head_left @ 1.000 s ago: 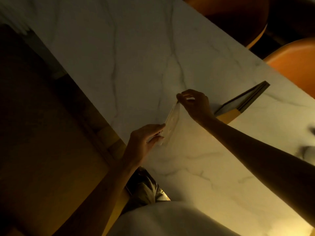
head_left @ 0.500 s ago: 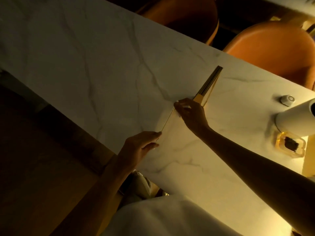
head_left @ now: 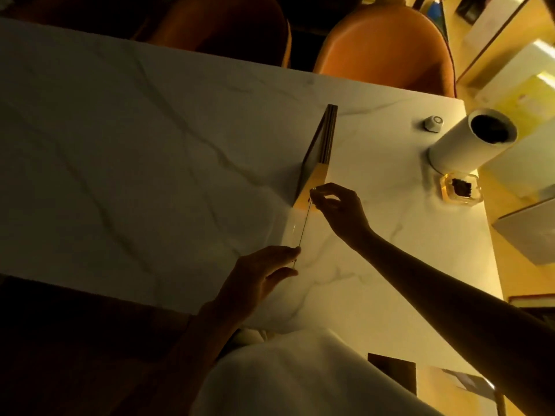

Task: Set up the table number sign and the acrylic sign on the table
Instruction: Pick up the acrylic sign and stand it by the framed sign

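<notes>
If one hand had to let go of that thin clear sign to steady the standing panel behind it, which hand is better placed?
Probably the right hand. It pinches the far end of the acrylic sign, right beside the upright panel. The left hand holds the near end, farther from the panel.

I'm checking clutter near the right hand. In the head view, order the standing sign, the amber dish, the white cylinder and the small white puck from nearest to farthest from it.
1. Standing sign, just beyond the right hand.
2. Amber dish, to its right.
3. White cylinder, behind the dish.
4. Small white puck, far right corner.

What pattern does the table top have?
White marble table top with thin dark veins, clearest in the head view.
</notes>
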